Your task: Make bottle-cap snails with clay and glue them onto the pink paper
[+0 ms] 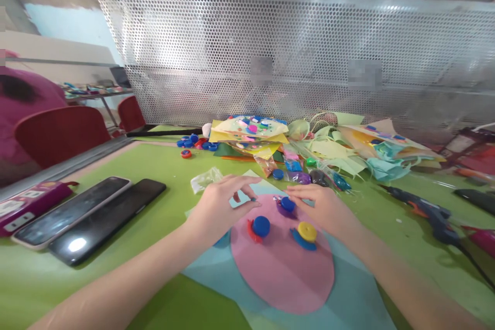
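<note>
A pink paper oval (284, 268) lies on a light blue sheet (350, 299) on the green table (174, 170). On the oval sit a blue cap on a red one (260, 226), a yellow cap on a blue one (306, 232), and a blue cap on a purple one (286, 205). My right hand (323, 206) rests beside the blue-on-purple pair, its fingertips touching it. My left hand (220, 201) hovers at the oval's upper left edge, fingers curved and apart, with nothing seen in them.
Two dark phones (91, 216) and a purple case (27, 206) lie at the left. A glue gun (425, 212) lies at the right. Piles of coloured paper (348, 147), loose caps (191, 142) and small bags fill the back, before a perforated metal screen (294, 56). Red chairs (58, 134) stand left.
</note>
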`<state>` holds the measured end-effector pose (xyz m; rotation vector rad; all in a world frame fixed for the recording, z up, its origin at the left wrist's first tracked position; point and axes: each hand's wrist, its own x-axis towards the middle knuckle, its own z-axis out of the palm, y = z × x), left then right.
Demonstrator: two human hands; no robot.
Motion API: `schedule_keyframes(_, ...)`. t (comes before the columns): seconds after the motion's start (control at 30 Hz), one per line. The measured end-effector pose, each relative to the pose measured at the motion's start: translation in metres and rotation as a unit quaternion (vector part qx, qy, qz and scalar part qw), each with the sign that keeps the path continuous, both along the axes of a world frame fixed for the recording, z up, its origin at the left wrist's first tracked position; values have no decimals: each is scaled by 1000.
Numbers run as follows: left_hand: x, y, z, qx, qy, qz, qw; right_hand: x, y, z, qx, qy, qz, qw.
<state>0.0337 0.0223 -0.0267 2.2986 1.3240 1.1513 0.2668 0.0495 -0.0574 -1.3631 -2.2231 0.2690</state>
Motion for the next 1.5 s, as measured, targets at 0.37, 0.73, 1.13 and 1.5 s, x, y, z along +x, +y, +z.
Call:
schedule_keyframes(0.37,1,1,-2,-20,1,-20,1000,-1,0,1,-19,21,-19,999)
schedule_keyframes(0.73,2,-1,-1,-36,-10,-23,999,-2,-3,2,-1,52,-18,998)
schedule_keyframes(1.13,21,-21,-3,-207,-118,-171,956,-18,-35,7,138,42,67,987)
schedule_keyframes(1.5,21,-37,0,-68,46,-287,954,-30,-42,15,117,62,72,989)
